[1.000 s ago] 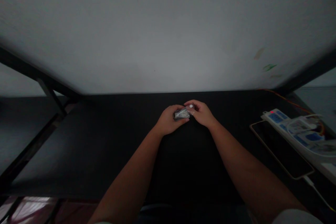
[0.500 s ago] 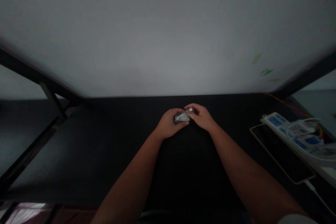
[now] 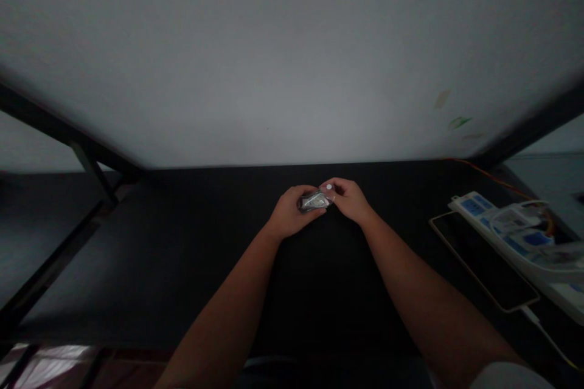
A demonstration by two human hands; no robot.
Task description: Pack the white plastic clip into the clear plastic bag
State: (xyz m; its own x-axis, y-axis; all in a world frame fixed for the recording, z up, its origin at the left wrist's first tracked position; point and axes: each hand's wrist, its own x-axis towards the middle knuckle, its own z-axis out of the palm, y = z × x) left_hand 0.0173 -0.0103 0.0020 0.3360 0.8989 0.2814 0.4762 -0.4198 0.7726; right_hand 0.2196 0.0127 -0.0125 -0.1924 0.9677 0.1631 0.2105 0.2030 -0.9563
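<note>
Both hands meet over the dark tabletop [image 3: 191,255] around a small clear plastic pouch [image 3: 314,200] with something silvery and dark inside. My left hand [image 3: 291,211] grips the pouch's left part, thumb along the near edge and fingers at the far side. My right hand [image 3: 350,200] pinches its right end between thumb and fingers, near a small white round dot. The contents are too small and dim to name.
To the right lies a phone [image 3: 486,261] with a white charging cable [image 3: 550,334] plugged in. Beside it is a white power strip [image 3: 474,203] with blue labels and bundled cables. A pale wall [image 3: 274,73] stands behind the table; dark metal posts [image 3: 77,134] frame it.
The view has shifted slightly, so the phone and power strip sit a little further left. Both hands keep their hold on the pouch, which appears turned slightly.
</note>
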